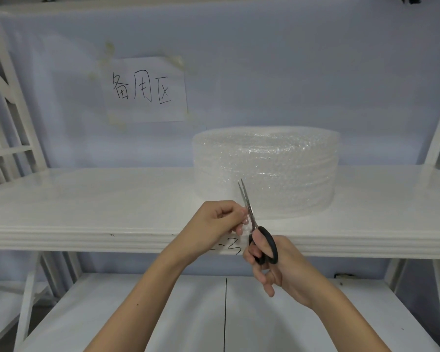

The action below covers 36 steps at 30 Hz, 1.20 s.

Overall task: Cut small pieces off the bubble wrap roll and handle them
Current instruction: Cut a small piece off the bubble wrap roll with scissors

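Two hands work at the front edge of a white shelf [87,199], and the step under way looks like a snip through a small piece of wrap held just clear of that edge. Largest first: the shelf carries the bubble wrap roll [264,171], which lies flat on its end toward the back right, near the rear wall where a paper sign [145,90] is taped. A lower shelf [163,313] sits beneath the arms.

Nearer, the right hand [272,265] has its grip curled through the black handles of the scissors [254,224], whose blades point up and away, nearly together, their tips over the roll's lower front. The left hand [219,222] pinches a small clear piece of wrap [244,224] right beside the blades; its outline is hard to make out, and I cannot tell whether it is still joined to the roll.

To do this cut well, I judge the left fingertips should keep the film taut and stay to the side of the blade line, since they sit very close to the steel. Feeding the wrap deep toward the pivot should shear it cleanly; thin film tends to fold between the tips instead of cutting.
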Each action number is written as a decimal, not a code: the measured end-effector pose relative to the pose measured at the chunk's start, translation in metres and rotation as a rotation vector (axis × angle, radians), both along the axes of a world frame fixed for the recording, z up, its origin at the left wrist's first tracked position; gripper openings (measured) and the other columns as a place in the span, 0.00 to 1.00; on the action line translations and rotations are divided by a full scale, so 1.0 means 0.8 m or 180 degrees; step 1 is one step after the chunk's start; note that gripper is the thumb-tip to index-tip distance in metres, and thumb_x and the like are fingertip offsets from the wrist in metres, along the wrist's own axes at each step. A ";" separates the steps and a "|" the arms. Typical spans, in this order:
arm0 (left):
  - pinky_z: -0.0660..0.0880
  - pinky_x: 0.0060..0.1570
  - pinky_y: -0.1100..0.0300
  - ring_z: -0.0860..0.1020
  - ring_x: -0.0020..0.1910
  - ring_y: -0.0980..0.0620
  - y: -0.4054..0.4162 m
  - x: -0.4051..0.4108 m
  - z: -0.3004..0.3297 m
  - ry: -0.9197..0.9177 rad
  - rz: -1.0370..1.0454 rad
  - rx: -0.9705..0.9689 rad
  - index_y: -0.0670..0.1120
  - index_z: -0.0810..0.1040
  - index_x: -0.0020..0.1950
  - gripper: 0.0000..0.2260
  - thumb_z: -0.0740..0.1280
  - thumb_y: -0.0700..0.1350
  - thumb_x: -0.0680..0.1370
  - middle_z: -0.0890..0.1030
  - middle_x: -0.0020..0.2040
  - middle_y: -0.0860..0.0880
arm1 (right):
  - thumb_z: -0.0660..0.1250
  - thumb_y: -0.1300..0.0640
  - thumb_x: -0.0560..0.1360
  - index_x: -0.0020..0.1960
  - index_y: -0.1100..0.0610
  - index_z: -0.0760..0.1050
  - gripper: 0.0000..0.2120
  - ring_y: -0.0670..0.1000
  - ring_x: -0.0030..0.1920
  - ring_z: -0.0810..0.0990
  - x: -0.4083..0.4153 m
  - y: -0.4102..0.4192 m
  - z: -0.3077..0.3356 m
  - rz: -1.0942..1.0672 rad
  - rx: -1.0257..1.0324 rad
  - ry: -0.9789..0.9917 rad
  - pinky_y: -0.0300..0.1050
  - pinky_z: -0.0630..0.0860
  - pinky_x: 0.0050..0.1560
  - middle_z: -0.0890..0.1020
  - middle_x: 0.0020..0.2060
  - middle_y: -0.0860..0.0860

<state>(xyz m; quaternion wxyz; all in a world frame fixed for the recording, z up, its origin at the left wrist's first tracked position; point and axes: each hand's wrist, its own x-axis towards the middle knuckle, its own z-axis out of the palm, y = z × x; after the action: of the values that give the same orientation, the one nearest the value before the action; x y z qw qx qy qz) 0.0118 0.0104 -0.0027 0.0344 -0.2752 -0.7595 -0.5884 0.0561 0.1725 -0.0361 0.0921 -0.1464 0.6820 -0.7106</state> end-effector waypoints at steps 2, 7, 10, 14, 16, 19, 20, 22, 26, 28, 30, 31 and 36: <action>0.72 0.39 0.68 0.75 0.32 0.58 -0.001 0.000 0.000 -0.0001 -0.0046 -0.0010 0.44 0.79 0.37 0.13 0.64 0.41 0.81 0.77 0.30 0.53 | 0.67 0.37 0.70 0.34 0.58 0.67 0.24 0.50 0.23 0.69 -0.002 0.000 0.001 -0.0009 -0.0026 0.0001 0.39 0.68 0.19 0.74 0.31 0.51; 0.74 0.43 0.61 0.75 0.34 0.55 -0.004 -0.003 -0.002 0.0044 -0.0136 -0.0126 0.45 0.79 0.37 0.13 0.64 0.41 0.82 0.77 0.31 0.52 | 0.66 0.36 0.71 0.34 0.57 0.68 0.25 0.51 0.23 0.70 -0.007 0.000 0.007 -0.0004 0.0011 0.0058 0.38 0.65 0.17 0.74 0.31 0.52; 0.72 0.43 0.59 0.75 0.35 0.53 -0.005 -0.003 -0.001 0.0087 -0.0177 -0.0226 0.46 0.79 0.37 0.14 0.64 0.43 0.82 0.78 0.32 0.50 | 0.65 0.37 0.69 0.29 0.50 0.76 0.19 0.49 0.22 0.69 -0.004 -0.002 0.011 -0.0002 0.0051 0.0158 0.38 0.65 0.17 0.73 0.31 0.52; 0.74 0.43 0.58 0.79 0.37 0.47 -0.008 -0.005 -0.001 0.0014 -0.0425 -0.0244 0.34 0.78 0.43 0.14 0.63 0.42 0.82 0.80 0.38 0.34 | 0.66 0.34 0.68 0.32 0.55 0.71 0.24 0.49 0.22 0.69 -0.007 0.000 0.015 0.0007 0.0019 0.0145 0.37 0.65 0.17 0.75 0.31 0.52; 0.73 0.42 0.60 0.80 0.36 0.47 -0.009 -0.005 -0.002 -0.0038 -0.0552 -0.0225 0.30 0.77 0.46 0.14 0.62 0.41 0.83 0.81 0.40 0.32 | 0.65 0.35 0.69 0.33 0.56 0.70 0.23 0.49 0.22 0.69 -0.008 0.001 0.015 -0.0003 0.0035 0.0155 0.36 0.65 0.17 0.75 0.31 0.52; 0.73 0.41 0.65 0.78 0.35 0.54 -0.010 -0.006 0.002 -0.0036 -0.0531 -0.0252 0.37 0.78 0.40 0.13 0.63 0.41 0.82 0.81 0.34 0.45 | 0.66 0.37 0.71 0.30 0.52 0.76 0.21 0.48 0.20 0.69 -0.006 -0.002 0.013 0.0022 0.0003 0.0186 0.36 0.65 0.17 0.75 0.31 0.51; 0.72 0.41 0.65 0.76 0.34 0.55 -0.011 -0.006 0.003 -0.0010 -0.0498 -0.0246 0.41 0.77 0.38 0.14 0.64 0.44 0.82 0.79 0.33 0.49 | 0.65 0.38 0.70 0.28 0.50 0.77 0.19 0.47 0.20 0.68 -0.004 -0.002 0.013 0.0024 -0.0010 0.0197 0.36 0.64 0.16 0.75 0.30 0.51; 0.73 0.42 0.64 0.75 0.34 0.54 -0.011 -0.007 0.004 0.0012 -0.0416 -0.0181 0.46 0.77 0.34 0.17 0.64 0.54 0.79 0.77 0.33 0.49 | 0.65 0.38 0.68 0.25 0.50 0.75 0.19 0.47 0.19 0.68 -0.003 -0.003 0.013 0.0029 -0.0024 0.0205 0.36 0.64 0.16 0.75 0.30 0.50; 0.73 0.36 0.57 0.74 0.30 0.51 -0.008 -0.011 0.007 -0.0446 -0.0271 0.0581 0.45 0.77 0.41 0.25 0.59 0.67 0.72 0.76 0.33 0.48 | 0.64 0.46 0.75 0.24 0.50 0.73 0.21 0.48 0.19 0.68 0.000 -0.003 0.013 -0.0022 -0.0014 0.0134 0.37 0.64 0.16 0.74 0.31 0.51; 0.71 0.32 0.57 0.73 0.28 0.50 -0.006 -0.015 0.009 -0.0609 -0.0276 0.0839 0.43 0.75 0.42 0.27 0.55 0.68 0.74 0.76 0.31 0.47 | 0.62 0.47 0.77 0.25 0.50 0.71 0.22 0.48 0.20 0.68 0.001 -0.003 0.012 -0.0047 0.0021 0.0121 0.37 0.64 0.17 0.74 0.31 0.51; 0.71 0.32 0.59 0.72 0.28 0.50 -0.005 -0.013 0.010 -0.0574 -0.0209 0.0822 0.43 0.75 0.42 0.23 0.56 0.63 0.77 0.75 0.32 0.47 | 0.60 0.48 0.79 0.26 0.51 0.70 0.23 0.49 0.20 0.68 0.001 -0.003 0.011 -0.0069 0.0085 0.0107 0.37 0.64 0.17 0.74 0.31 0.51; 0.71 0.31 0.60 0.72 0.28 0.51 -0.004 -0.012 0.009 -0.0493 -0.0146 0.0746 0.43 0.75 0.42 0.20 0.59 0.60 0.79 0.75 0.31 0.48 | 0.60 0.48 0.79 0.26 0.51 0.70 0.23 0.49 0.20 0.68 0.001 -0.004 0.011 -0.0093 0.0130 0.0105 0.37 0.64 0.17 0.74 0.31 0.50; 0.68 0.30 0.63 0.70 0.27 0.54 0.005 -0.004 0.007 -0.0255 0.0138 0.0518 0.45 0.77 0.38 0.12 0.64 0.46 0.81 0.73 0.30 0.50 | 0.57 0.56 0.82 0.28 0.50 0.69 0.23 0.49 0.21 0.68 0.002 -0.004 0.011 -0.0073 0.0192 0.0078 0.37 0.65 0.18 0.72 0.32 0.51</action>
<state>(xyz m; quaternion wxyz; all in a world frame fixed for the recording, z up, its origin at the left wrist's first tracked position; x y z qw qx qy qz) 0.0087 0.0141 0.0030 0.0390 -0.2312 -0.7157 -0.6579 0.0577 0.1696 -0.0270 0.0799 -0.1444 0.7058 -0.6889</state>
